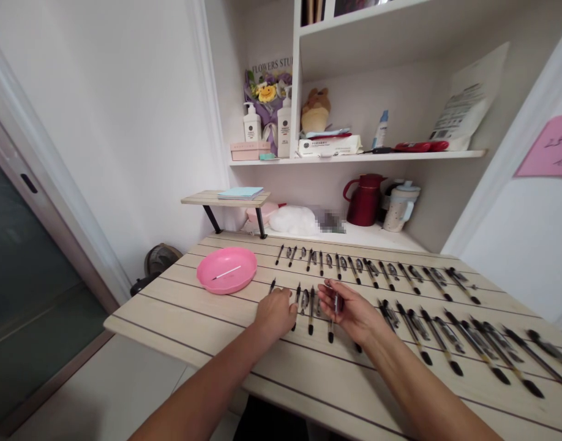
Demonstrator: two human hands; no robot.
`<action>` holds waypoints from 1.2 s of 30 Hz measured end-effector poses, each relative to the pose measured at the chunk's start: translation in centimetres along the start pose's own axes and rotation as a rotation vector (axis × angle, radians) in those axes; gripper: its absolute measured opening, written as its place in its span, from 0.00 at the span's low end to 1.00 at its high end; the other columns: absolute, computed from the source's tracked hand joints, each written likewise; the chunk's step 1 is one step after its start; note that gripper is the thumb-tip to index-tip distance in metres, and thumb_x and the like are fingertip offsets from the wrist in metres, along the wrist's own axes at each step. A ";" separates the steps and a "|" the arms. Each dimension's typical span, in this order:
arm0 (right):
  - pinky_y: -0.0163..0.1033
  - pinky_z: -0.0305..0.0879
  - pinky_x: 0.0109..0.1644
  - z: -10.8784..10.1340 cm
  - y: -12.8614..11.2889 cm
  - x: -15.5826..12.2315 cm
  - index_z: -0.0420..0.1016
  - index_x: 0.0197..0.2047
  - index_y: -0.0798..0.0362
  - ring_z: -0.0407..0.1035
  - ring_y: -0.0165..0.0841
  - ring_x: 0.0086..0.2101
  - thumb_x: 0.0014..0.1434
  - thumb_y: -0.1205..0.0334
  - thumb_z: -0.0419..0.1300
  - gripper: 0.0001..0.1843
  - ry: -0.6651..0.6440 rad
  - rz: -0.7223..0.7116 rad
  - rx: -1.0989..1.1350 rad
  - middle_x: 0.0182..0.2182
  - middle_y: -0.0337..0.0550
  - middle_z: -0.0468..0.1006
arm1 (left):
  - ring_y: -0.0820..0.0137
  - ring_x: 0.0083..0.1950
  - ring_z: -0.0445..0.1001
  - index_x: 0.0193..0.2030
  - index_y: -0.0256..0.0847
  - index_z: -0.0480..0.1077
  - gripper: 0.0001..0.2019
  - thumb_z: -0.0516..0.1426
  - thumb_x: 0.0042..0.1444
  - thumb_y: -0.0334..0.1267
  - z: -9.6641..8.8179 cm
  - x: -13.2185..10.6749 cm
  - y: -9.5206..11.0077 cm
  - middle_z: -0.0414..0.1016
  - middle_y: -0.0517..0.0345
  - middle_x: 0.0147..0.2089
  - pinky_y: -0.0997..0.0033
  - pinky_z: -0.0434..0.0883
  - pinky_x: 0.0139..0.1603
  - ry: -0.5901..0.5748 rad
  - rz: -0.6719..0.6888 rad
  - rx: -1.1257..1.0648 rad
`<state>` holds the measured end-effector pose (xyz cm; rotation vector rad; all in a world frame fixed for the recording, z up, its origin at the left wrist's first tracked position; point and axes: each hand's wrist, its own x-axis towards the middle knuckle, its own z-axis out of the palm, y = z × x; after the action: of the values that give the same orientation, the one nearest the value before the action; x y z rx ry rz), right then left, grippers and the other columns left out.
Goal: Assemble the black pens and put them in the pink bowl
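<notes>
Two rough rows of black pens point(311, 310) lie on the slatted wooden table, with short clear-and-black pen pieces point(305, 299) between them. My left hand point(276, 312) is at the left end of the near row, its fingers curled down and hiding whatever is beneath them. One pen tip shows just beyond its knuckles. To its right, my right hand point(352, 309) is turned palm up above the same row. Its fingers curl around a small clear-and-dark pen piece point(338, 302). Left of the rows sits a pink bowl point(207, 285) holding a thin white stick point(226, 273).
A small raised stand point(198, 197) carries light blue paper point(240, 193) at the back left. Behind the table are a white plastic bag point(292, 220), a dark red jug point(366, 201) and a pale tumbler point(401, 208). Shelves point(382, 157) with bottles hang above.
</notes>
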<state>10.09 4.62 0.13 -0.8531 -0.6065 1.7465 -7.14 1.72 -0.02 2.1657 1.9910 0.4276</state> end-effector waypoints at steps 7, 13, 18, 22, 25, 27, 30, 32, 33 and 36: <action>0.35 0.71 0.30 0.2 -0.3 0.1 0.71 0.32 0.51 0.74 0.31 0.28 0.52 0.66 0.60 0.02 0.010 0.021 0.013 0.28 0.42 0.79 | 0.62 0.44 0.69 0.47 0.39 0.66 0.16 0.49 0.54 0.41 0.2 0.2 -0.3 0.72 0.47 0.44 0.67 0.64 0.42 0.026 0.032 -0.024; 0.38 0.71 0.32 0.4 0.0 0.3 0.71 0.31 0.51 0.74 0.32 0.30 0.51 0.64 0.61 0.02 -0.021 0.017 0.011 0.29 0.42 0.79 | 0.67 0.40 0.69 0.40 0.40 0.70 0.11 0.50 0.53 0.39 -0.2 0.1 1.3 0.73 0.53 0.37 0.71 0.64 0.41 0.158 0.212 -0.256; 0.34 0.69 0.29 1.9 1.5 0.7 0.72 0.29 0.53 0.72 0.30 0.26 0.48 0.64 0.63 0.04 -0.097 -0.030 0.052 0.27 0.41 0.78 | 0.72 0.33 0.71 0.39 0.39 0.70 0.10 0.53 0.51 0.38 1.1 0.9 3.7 0.74 0.57 0.34 0.75 0.66 0.35 0.136 0.214 -0.631; 0.33 0.68 0.28 2.8 1.6 1.1 0.71 0.29 0.53 0.71 0.30 0.28 0.48 0.64 0.63 0.04 -0.088 -0.053 0.108 0.27 0.39 0.78 | 0.75 0.32 0.72 0.37 0.37 0.71 0.10 0.53 0.50 0.36 1.2 2.0 3.2 0.76 0.57 0.34 0.79 0.66 0.31 0.081 0.036 -0.615; 0.33 0.69 0.30 2.4 0.5 1.7 0.71 0.30 0.51 0.72 0.29 0.31 0.51 0.65 0.61 0.01 -0.008 -0.105 0.127 0.29 0.39 0.78 | 0.73 0.32 0.72 0.35 0.36 0.72 0.10 0.54 0.48 0.37 0.0 2.7 1.3 0.77 0.57 0.33 0.79 0.66 0.31 0.075 -0.041 -0.522; 0.32 0.69 0.30 1.9 -0.2 2.1 0.71 0.30 0.51 0.72 0.28 0.30 0.53 0.66 0.59 0.02 0.062 -0.134 0.117 0.27 0.37 0.78 | 0.72 0.32 0.73 0.33 0.37 0.73 0.09 0.55 0.46 0.36 -1.0 3.2 0.1 0.77 0.57 0.31 0.77 0.66 0.32 0.059 -0.091 -0.443; 0.28 0.68 0.26 1.5 -0.5 2.5 0.71 0.30 0.51 0.71 0.24 0.24 0.55 0.68 0.57 0.04 0.084 -0.137 0.098 0.21 0.35 0.75 | 0.68 0.34 0.73 0.28 0.37 0.74 0.06 0.57 0.43 0.34 -2.0 4.1 -0.9 0.77 0.54 0.31 0.75 0.66 0.34 0.026 -0.154 -0.305; 0.26 0.67 0.24 1.4 -0.1 2.5 0.71 0.31 0.52 0.69 0.23 0.22 0.56 0.69 0.56 0.05 0.068 -0.122 0.075 0.21 0.35 0.75 | 0.65 0.36 0.74 0.28 0.37 0.74 0.06 0.57 0.43 0.33 -2.1 4.7 -0.9 0.77 0.49 0.33 0.72 0.66 0.36 0.007 -0.190 -0.220; 0.26 0.67 0.23 1.5 0.1 2.5 0.71 0.31 0.53 0.69 0.23 0.21 0.56 0.70 0.56 0.05 0.062 -0.112 0.058 0.21 0.35 0.75 | 0.64 0.38 0.74 0.30 0.36 0.74 0.07 0.56 0.43 0.32 -1.9 5.1 -0.8 0.77 0.47 0.34 0.72 0.66 0.37 -0.002 -0.205 -0.183; 0.25 0.66 0.21 1.6 1.0 2.2 0.71 0.32 0.54 0.69 0.23 0.20 0.55 0.71 0.56 0.04 0.046 -0.078 -0.007 0.21 0.37 0.75 | 0.60 0.43 0.73 0.35 0.35 0.74 0.10 0.56 0.45 0.32 -1.2 6.0 -0.2 0.76 0.41 0.39 0.69 0.67 0.40 -0.027 -0.231 -0.099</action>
<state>7.82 6.40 -0.24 -0.8610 -0.6084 1.6506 -7.25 7.57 1.60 1.8467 2.1249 0.4486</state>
